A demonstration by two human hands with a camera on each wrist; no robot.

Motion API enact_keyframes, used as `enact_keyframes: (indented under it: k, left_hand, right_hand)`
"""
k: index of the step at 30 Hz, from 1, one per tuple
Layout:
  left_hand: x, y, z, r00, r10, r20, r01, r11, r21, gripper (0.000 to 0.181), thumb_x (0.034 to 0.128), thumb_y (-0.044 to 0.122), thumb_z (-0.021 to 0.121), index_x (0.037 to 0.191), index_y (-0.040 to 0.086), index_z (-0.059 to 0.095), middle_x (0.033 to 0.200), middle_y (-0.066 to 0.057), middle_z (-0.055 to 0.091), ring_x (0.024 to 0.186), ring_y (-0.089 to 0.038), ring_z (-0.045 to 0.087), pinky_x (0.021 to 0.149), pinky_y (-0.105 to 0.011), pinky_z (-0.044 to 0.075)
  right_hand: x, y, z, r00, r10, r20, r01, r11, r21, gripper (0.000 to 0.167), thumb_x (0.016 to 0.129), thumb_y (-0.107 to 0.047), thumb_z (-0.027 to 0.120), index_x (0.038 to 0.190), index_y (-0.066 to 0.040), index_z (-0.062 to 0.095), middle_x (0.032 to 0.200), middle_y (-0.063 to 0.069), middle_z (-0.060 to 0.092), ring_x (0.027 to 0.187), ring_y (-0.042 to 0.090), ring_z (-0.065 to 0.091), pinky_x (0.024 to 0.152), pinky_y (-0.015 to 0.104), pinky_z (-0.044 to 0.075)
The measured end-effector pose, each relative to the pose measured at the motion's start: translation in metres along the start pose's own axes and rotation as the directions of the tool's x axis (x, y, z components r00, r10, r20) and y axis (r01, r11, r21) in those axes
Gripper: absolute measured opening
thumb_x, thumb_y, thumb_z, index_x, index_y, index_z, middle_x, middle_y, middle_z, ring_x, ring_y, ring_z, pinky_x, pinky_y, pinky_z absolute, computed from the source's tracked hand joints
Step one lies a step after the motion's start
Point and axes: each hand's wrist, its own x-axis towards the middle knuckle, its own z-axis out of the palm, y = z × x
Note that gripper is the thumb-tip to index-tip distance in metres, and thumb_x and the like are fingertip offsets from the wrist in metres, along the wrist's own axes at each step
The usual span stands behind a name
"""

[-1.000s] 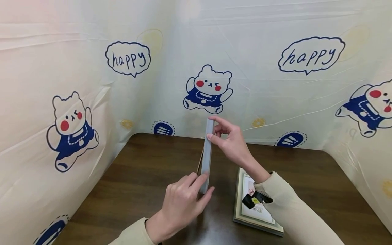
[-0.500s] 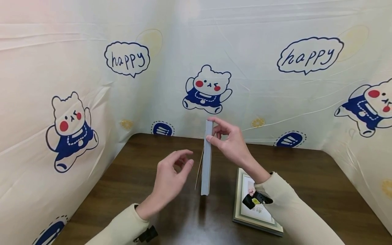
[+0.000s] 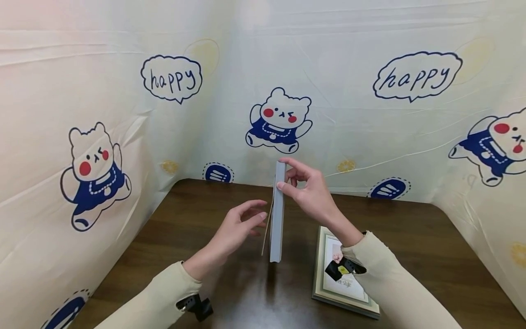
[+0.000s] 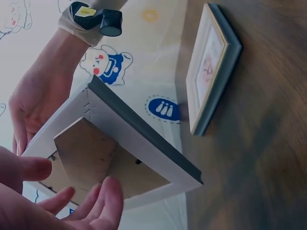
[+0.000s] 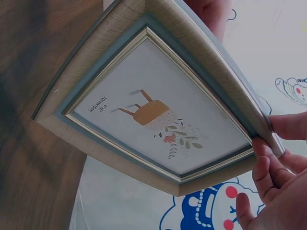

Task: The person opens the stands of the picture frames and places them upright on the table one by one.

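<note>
A picture frame [image 3: 277,219] stands upright, edge-on in the head view. My right hand [image 3: 310,189] pinches its top end between thumb and fingers. The right wrist view shows its front, a beige and grey border [image 5: 110,167] around a printed sheet [image 5: 144,112] with a plant drawing. On the back, a brown support leg [image 4: 86,148] tilts out from the backing board [image 4: 139,177]. My left hand [image 3: 234,228] is beside this leg, fingers loosely bent and gripping nothing. Whether its fingertips touch the leg, I cannot tell.
A second picture frame [image 3: 322,288] lies face up on the dark wooden table [image 3: 176,256], partly under my right forearm. Pale cloth [image 3: 230,123] printed with bears hangs around the table's back and sides.
My left hand has let go of the frame's lower end, drawn back to the left, then come in beside the support leg. My right hand keeps its hold.
</note>
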Motion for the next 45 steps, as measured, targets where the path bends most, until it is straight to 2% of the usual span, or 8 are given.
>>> enact_keyframes:
  k: [5, 15, 19, 24, 31, 39, 45]
  left_hand:
    - [0.0, 0.0036, 0.0011, 0.996, -0.04, 0.074, 0.039, 0.999, 0.008, 0.045, 0.1078, 0.025, 0.062, 0.148, 0.006, 0.056, 0.129, -0.016, 0.066, 0.105, -0.03, 0.07, 0.094, -0.053, 0.057]
    - [0.0016, 0.0049, 0.0032, 0.99, -0.026, 0.138, 0.024, 1.0, 0.02, 0.048, 0.1072, 0.022, 0.063, 0.15, 0.004, 0.052, 0.124, -0.02, 0.065, 0.105, -0.036, 0.07, 0.094, -0.052, 0.057]
    - [0.0003, 0.004, 0.0034, 0.986, -0.013, 0.163, 0.011, 1.0, 0.015, 0.049, 0.1076, 0.021, 0.062, 0.151, 0.002, 0.051, 0.125, -0.021, 0.065, 0.104, -0.034, 0.07, 0.094, -0.05, 0.058]
    - [-0.0004, 0.004, 0.0043, 0.987, -0.025, 0.158, 0.023, 1.0, 0.016, 0.047, 0.1077, 0.022, 0.062, 0.15, 0.003, 0.052, 0.125, -0.02, 0.065, 0.101, -0.028, 0.07, 0.094, -0.05, 0.058]
    - [0.0, 0.0061, 0.0033, 0.988, -0.043, 0.148, 0.041, 0.999, 0.011, 0.046, 0.107, 0.022, 0.063, 0.149, 0.005, 0.054, 0.126, -0.02, 0.065, 0.102, -0.03, 0.07, 0.094, -0.049, 0.058]
    - [0.0011, 0.0065, -0.0017, 0.985, -0.055, 0.164, 0.055, 0.998, 0.001, 0.049, 0.1072, 0.024, 0.063, 0.151, 0.006, 0.053, 0.131, -0.023, 0.063, 0.107, -0.036, 0.07, 0.1, -0.057, 0.053]
    - [0.0013, 0.0061, -0.0051, 0.986, -0.069, 0.154, 0.068, 0.998, 0.008, 0.046, 0.1072, 0.025, 0.062, 0.15, 0.008, 0.055, 0.131, -0.022, 0.063, 0.105, -0.032, 0.07, 0.098, -0.054, 0.055]
  right_hand:
    - [-0.0003, -0.0008, -0.0016, 1.0, 0.001, -0.008, -0.001, 1.0, -0.004, 0.047, 0.095, -0.006, 0.076, 0.141, -0.014, 0.066, 0.09, 0.006, 0.071, 0.084, 0.027, 0.056, 0.076, 0.041, 0.042]
    - [-0.0022, -0.0012, -0.004, 1.0, 0.009, -0.015, -0.009, 1.0, 0.003, 0.047, 0.095, -0.006, 0.076, 0.141, -0.014, 0.066, 0.091, 0.006, 0.071, 0.083, 0.027, 0.056, 0.076, 0.041, 0.042]
    - [-0.0044, -0.0006, -0.0043, 1.0, 0.014, -0.017, -0.014, 1.0, -0.004, 0.047, 0.095, -0.006, 0.076, 0.14, -0.014, 0.067, 0.091, 0.006, 0.071, 0.083, 0.027, 0.056, 0.076, 0.04, 0.043]
    - [-0.0051, 0.0005, -0.0049, 1.0, 0.011, -0.016, -0.011, 1.0, -0.008, 0.047, 0.095, -0.006, 0.077, 0.14, -0.014, 0.067, 0.091, 0.006, 0.072, 0.083, 0.027, 0.056, 0.075, 0.04, 0.044]
    - [-0.0039, -0.0008, -0.0064, 1.0, 0.008, -0.01, -0.008, 1.0, -0.006, 0.047, 0.095, -0.008, 0.076, 0.14, -0.015, 0.066, 0.092, 0.005, 0.072, 0.084, 0.028, 0.057, 0.076, 0.041, 0.043]
    - [-0.0027, -0.0036, -0.0078, 1.0, 0.004, -0.008, -0.004, 1.0, 0.006, 0.047, 0.094, -0.007, 0.076, 0.14, -0.012, 0.066, 0.092, 0.007, 0.072, 0.085, 0.028, 0.056, 0.078, 0.04, 0.042]
    - [-0.0022, -0.0047, -0.0075, 1.0, -0.001, 0.0, 0.001, 1.0, 0.007, 0.048, 0.094, -0.008, 0.077, 0.141, -0.01, 0.066, 0.092, 0.008, 0.072, 0.085, 0.028, 0.056, 0.078, 0.041, 0.042]
